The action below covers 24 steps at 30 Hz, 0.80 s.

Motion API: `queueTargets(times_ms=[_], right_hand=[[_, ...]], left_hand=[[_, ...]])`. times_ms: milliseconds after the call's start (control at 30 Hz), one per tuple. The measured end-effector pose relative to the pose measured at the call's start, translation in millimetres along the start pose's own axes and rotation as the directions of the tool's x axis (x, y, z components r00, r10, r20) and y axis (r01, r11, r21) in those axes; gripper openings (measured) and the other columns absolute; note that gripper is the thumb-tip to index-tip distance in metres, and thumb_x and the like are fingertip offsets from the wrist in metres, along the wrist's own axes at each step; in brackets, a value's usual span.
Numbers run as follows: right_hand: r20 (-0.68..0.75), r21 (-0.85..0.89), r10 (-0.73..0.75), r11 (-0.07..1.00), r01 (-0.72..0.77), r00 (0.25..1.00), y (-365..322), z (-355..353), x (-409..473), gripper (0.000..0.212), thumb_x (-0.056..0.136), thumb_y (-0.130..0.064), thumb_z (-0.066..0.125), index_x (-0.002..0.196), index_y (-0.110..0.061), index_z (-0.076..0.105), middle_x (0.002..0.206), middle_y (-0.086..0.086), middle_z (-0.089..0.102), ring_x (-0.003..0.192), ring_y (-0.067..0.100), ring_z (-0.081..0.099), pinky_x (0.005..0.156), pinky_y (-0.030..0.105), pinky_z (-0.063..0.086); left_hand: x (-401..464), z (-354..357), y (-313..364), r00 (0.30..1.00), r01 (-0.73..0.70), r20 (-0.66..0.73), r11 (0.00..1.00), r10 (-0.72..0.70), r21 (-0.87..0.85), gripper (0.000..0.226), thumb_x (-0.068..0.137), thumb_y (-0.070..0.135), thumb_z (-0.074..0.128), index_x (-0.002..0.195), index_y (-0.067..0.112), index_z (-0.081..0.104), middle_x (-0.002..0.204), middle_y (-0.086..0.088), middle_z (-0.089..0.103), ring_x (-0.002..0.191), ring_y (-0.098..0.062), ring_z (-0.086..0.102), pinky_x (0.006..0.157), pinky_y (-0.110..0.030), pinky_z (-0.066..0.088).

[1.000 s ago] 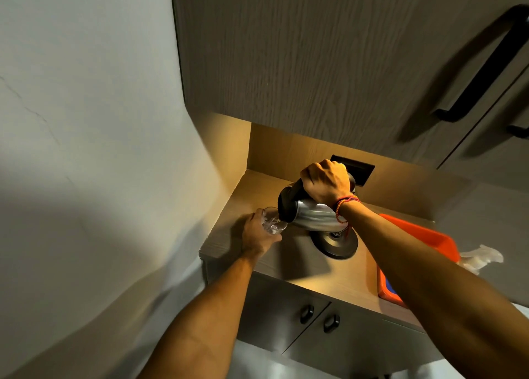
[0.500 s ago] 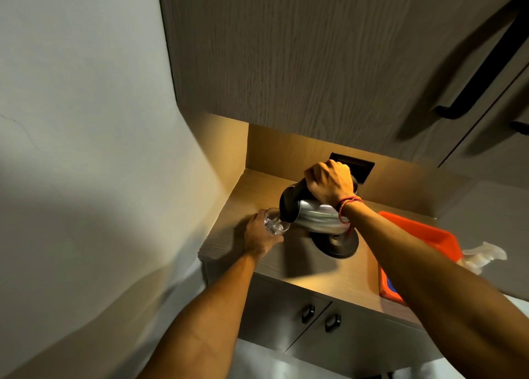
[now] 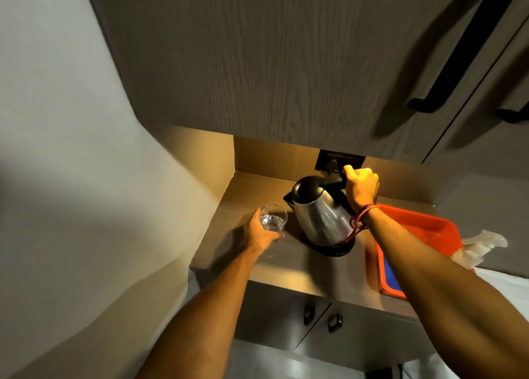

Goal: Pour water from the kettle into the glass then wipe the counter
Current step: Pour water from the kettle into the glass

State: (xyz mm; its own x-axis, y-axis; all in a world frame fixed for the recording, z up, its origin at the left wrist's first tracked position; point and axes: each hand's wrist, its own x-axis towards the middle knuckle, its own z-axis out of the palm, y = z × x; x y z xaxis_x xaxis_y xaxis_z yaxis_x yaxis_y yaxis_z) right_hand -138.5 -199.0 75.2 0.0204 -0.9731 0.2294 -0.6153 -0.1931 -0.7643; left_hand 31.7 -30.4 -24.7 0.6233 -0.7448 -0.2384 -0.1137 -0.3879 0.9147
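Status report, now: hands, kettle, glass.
Right hand gripping kettle handle, kettle upright on its base. Left hand around glass, water inside. Wipe not yet done.

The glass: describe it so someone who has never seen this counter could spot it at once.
Start at the wooden counter under the wall cupboards, in its left corner by the wall. There the left hand wraps a short clear glass just left of the steel kettle. It is the only see-through vessel there, round-rimmed, open-topped, with a little water inside.
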Motion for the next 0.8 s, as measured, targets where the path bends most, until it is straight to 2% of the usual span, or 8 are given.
queueTargets(times_ms=[67,167,233,267,367,600,733,800], right_hand=[[-0.001,0.084,0.074,0.994,-0.074,0.997,16.6,-4.5,6.6,0.049,0.077,-0.042,0.049,0.052,-0.001,0.061,0.05,0.018,0.045,0.063,0.038,0.052,0.056,0.04,0.028],[-0.024,0.17,0.158,0.974,-0.151,0.987,40.2,-12.3,15.3,0.054,0.074,-0.039,0.05,0.079,0.01,0.071,0.071,0.032,0.058,0.077,0.041,0.057,0.064,0.035,0.03],[-0.055,0.262,0.243,0.939,-0.22,0.969,52.5,-19.9,15.9,0.052,0.068,-0.039,0.052,0.071,0.011,0.065,0.069,0.028,0.051,0.072,0.035,0.048,0.065,0.039,0.031],[-0.064,0.297,0.286,0.92,-0.255,0.956,57.4,-22.7,14.3,0.043,0.066,-0.038,0.052,0.064,0.004,0.061,0.066,0.02,0.045,0.069,0.031,0.042,0.063,0.041,0.031],[-0.055,0.418,0.374,0.851,-0.319,0.926,71.8,-27.5,11.6,0.026,0.068,-0.033,0.054,0.066,-0.007,0.052,0.066,0.011,0.037,0.068,0.028,0.034,0.06,0.042,0.029],[-0.021,0.558,0.413,0.761,-0.332,0.91,88.2,-31.0,13.0,0.015,0.088,-0.012,0.053,0.075,-0.006,0.056,0.063,0.007,0.039,0.069,0.027,0.036,0.055,0.035,0.028],[0.078,0.512,0.452,0.746,-0.425,0.889,118.5,-32.2,-1.5,0.016,0.097,-0.013,0.046,0.083,-0.013,0.054,0.056,-0.001,0.042,0.045,0.008,0.043,0.047,0.02,0.035],[0.081,0.574,0.459,0.704,-0.418,0.885,120.3,-30.2,-3.3,0.014,0.091,-0.017,0.051,0.078,-0.011,0.055,0.059,0.002,0.042,0.051,0.014,0.042,0.049,0.023,0.035]], left_hand=[[5.0,4.4,-2.0,1.0,0.011,-0.009,1.0,-0.011,0.007,0.093,0.066,0.004,0.091,0.146,0.011,0.046,0.141,-0.014,0.058,0.132,-0.032,0.054,0.099,-0.037,0.053],[10.2,9.1,-7.4,0.999,0.039,-0.017,0.999,-0.039,0.009,0.09,0.064,0.002,0.092,0.143,0.009,0.049,0.138,-0.015,0.06,0.127,-0.032,0.058,0.1,-0.039,0.055],[13.5,13.0,-9.2,0.999,0.048,-0.019,0.999,-0.048,0.004,0.091,0.063,0.0,0.092,0.143,0.008,0.049,0.136,-0.015,0.062,0.127,-0.032,0.059,0.102,-0.039,0.054],[14.9,14.5,-9.5,0.999,0.047,-0.022,0.999,-0.047,0.003,0.09,0.063,0.0,0.092,0.143,0.008,0.049,0.136,-0.015,0.062,0.127,-0.032,0.059,0.101,-0.037,0.052],[19.6,19.8,-7.0,0.998,0.05,-0.024,0.999,-0.05,0.006,0.09,0.064,0.0,0.091,0.143,0.008,0.049,0.136,-0.014,0.062,0.127,-0.031,0.059,0.095,-0.03,0.051],[27.4,39.0,-0.9,0.999,0.039,0.008,0.999,-0.039,-0.013,0.089,0.064,0.001,0.092,0.142,0.009,0.05,0.136,-0.014,0.062,0.129,-0.031,0.057,0.105,-0.04,0.052],[29.4,46.5,2.2,0.999,0.049,0.024,0.999,-0.049,-0.014,0.09,0.064,0.001,0.092,0.142,0.012,0.05,0.135,-0.012,0.063,0.127,-0.031,0.059,0.096,-0.034,0.053],[31.4,49.6,4.2,0.998,0.056,0.035,0.998,-0.056,-0.016,0.09,0.064,0.0,0.092,0.143,0.011,0.049,0.137,-0.012,0.061,0.128,-0.031,0.058,0.1,-0.037,0.053]])
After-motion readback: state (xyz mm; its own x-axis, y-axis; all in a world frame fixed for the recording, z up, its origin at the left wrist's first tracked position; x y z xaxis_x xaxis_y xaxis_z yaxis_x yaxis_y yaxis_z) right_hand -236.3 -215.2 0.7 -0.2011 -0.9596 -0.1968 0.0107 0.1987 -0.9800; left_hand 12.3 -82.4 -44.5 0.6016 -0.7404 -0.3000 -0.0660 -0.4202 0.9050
